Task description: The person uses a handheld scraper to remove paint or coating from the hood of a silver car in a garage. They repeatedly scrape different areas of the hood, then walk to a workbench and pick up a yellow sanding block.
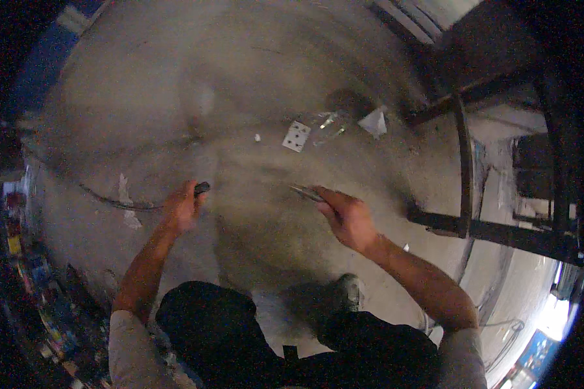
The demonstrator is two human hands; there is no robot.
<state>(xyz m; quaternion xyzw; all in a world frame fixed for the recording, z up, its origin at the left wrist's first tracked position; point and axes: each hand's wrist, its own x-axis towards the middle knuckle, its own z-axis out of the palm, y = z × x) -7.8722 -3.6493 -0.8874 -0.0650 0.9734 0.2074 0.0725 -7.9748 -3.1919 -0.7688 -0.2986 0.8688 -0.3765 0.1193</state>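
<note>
My left hand [183,206] is closed around a short black cylindrical piece whose dark end [202,188] shows past the fingers. From that hand a thin dark cable [120,205] runs off to the left. In my right hand [349,219] is a slim pointed metal tool [303,192], its tip directed left toward the other hand. The fingers cover its rear part, so its exact kind cannot be told. Both hands are held apart above the grey floor [253,223], in front of my knees.
On the floor ahead lie a white card with dark spots [296,136], a clear plastic wrapper [329,128], a white paper scrap [374,122] and a small white bit [257,137]. A dark metal frame [465,168] stands at right. Blurred colourful clutter [42,285] lines the left edge.
</note>
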